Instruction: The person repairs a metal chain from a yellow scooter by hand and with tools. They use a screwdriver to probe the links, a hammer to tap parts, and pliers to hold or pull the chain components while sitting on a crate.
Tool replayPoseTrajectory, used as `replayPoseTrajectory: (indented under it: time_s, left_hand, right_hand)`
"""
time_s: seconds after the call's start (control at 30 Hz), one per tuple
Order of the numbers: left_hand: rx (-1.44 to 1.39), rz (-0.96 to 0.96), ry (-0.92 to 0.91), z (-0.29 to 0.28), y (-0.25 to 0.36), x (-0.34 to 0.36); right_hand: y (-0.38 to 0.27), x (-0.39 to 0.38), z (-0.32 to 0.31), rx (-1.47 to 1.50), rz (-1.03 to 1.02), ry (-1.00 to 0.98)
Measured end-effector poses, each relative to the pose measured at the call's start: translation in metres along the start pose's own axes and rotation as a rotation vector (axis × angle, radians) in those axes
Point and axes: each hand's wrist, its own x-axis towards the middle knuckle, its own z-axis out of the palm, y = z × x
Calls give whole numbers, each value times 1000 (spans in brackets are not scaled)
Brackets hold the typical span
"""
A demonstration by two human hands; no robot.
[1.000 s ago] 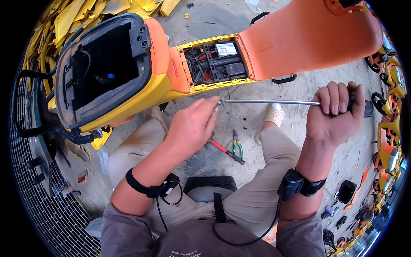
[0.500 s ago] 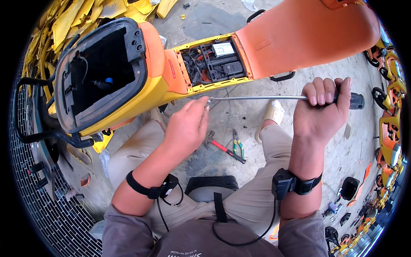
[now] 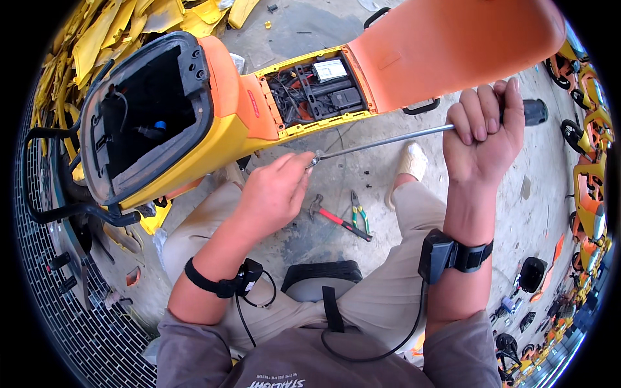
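Note:
My right hand (image 3: 482, 132) is wrapped round the black handle of a long screwdriver (image 3: 388, 140), whose metal shaft points left. At its tip, my left hand (image 3: 275, 191) pinches a small metal piece (image 3: 314, 161); its exact kind is too small to make out. Tip and piece appear to touch. Beyond both hands lies a yellow and orange vehicle body (image 3: 238, 134). Wires, black parts and a silver box (image 3: 329, 69) fill its uncovered middle bay. A large open storage box (image 3: 162, 103) forms its left end.
Between my feet, a red-handled hammer (image 3: 336, 220) and green-handled pliers (image 3: 359, 213) lie on the concrete floor. Yellow panels (image 3: 97, 45) are heaped at the far left. A broad orange panel (image 3: 446, 52) extends to the far right. Several orange and yellow vehicles (image 3: 588, 187) line the right side.
The screwdriver has tilted, its handle end now farther from me and its tip slightly nearer. My left hand has shifted a little nearer and left, still pinching the metal piece.

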Motion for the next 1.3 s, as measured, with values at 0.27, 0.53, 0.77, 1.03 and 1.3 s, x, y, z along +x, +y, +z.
replayPoseTrajectory:
  time_s: [0.27,0.53,0.77,1.03,1.3]
  left_hand:
    - [-53,-73,-133,-4,3,-3]
    - [-92,5,-134,-3,2,-2]
    - [-97,-5,-204,0,5,1]
    - [-119,-109,-260,0,1,2]
    - [-67,-5,-239,-1,-2,4]
  right_hand:
    - [0,-5,2,-7,11,-40]
    - [-6,-4,-5,108,8,-271]
    - [-12,3,-15,116,71,-575]
    - [-18,2,-13,90,112,-468]
    - [-21,8,-17,128,184,-573]
